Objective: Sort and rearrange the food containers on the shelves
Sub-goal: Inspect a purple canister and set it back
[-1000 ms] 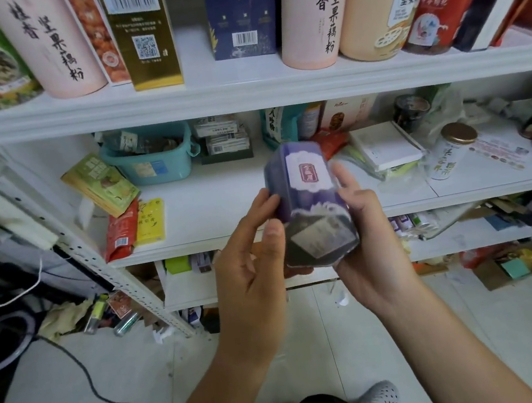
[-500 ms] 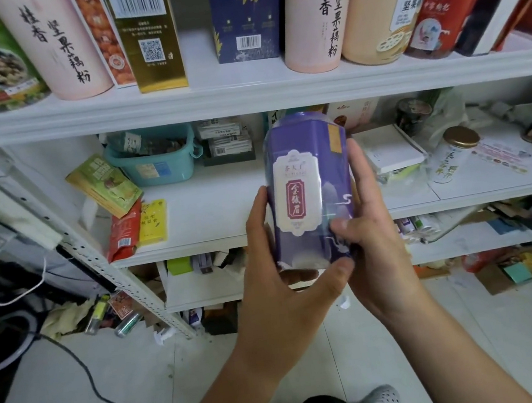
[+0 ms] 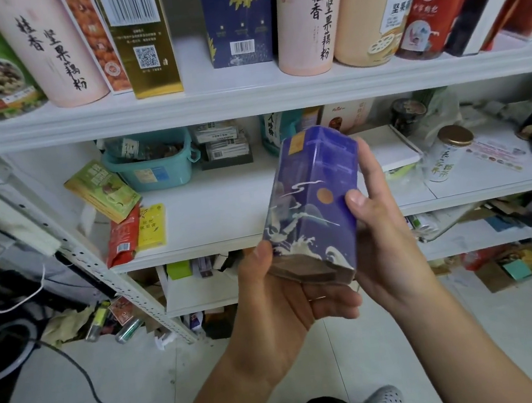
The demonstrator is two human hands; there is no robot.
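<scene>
A purple tin [image 3: 312,202] with white wave and cloud print hangs in front of the middle shelf [image 3: 219,214], tilted with its top leaning right. My left hand [image 3: 290,296] cups its base from below, thumb on the lower left edge. My right hand [image 3: 375,220] grips its right side, thumb on the front face, fingers behind. The tin's bottom faces me.
The top shelf [image 3: 244,99] carries pink tubes [image 3: 52,50], a gold box [image 3: 141,38], a blue box [image 3: 238,15] and jars. On the middle shelf sit a teal basket [image 3: 156,171], snack packets [image 3: 123,235] and a gold-lidded jar [image 3: 447,153]. A cable [image 3: 88,380] and clutter lie on the floor.
The tin has turned in my hands: its label side no longer faces me and it now leans right. My left hand slid from its side to under its base.
</scene>
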